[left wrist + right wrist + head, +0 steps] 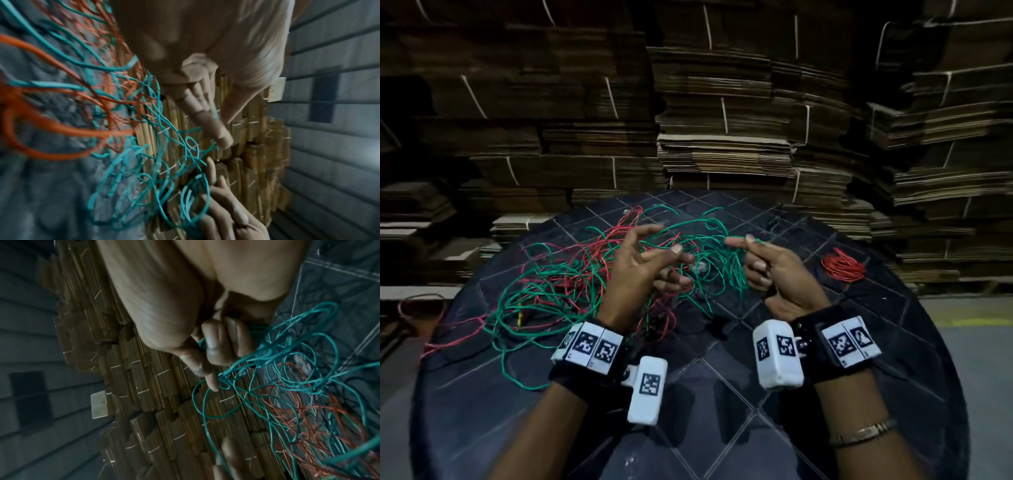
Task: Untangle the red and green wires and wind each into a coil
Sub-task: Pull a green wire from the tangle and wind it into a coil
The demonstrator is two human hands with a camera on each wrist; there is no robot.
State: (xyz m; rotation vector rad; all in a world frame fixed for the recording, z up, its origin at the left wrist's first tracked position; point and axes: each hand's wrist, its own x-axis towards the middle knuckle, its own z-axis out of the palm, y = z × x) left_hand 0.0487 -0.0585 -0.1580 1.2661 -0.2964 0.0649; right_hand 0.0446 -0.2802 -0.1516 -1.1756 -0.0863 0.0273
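A loose tangle of red wire and green wire lies on the left half of a round dark table. My left hand hovers over the tangle with its fingers spread, and a green strand runs between thumb and forefinger. My right hand is raised beside it, fingers curled round a bunch of green loops. A taut green strand joins the two hands. Red strands stay mixed into the heap below.
A small wound red coil sits on the table's right side. One red strand hangs over the left rim. Strapped stacks of flat cardboard rise close behind the table. Grey floor shows at the right.
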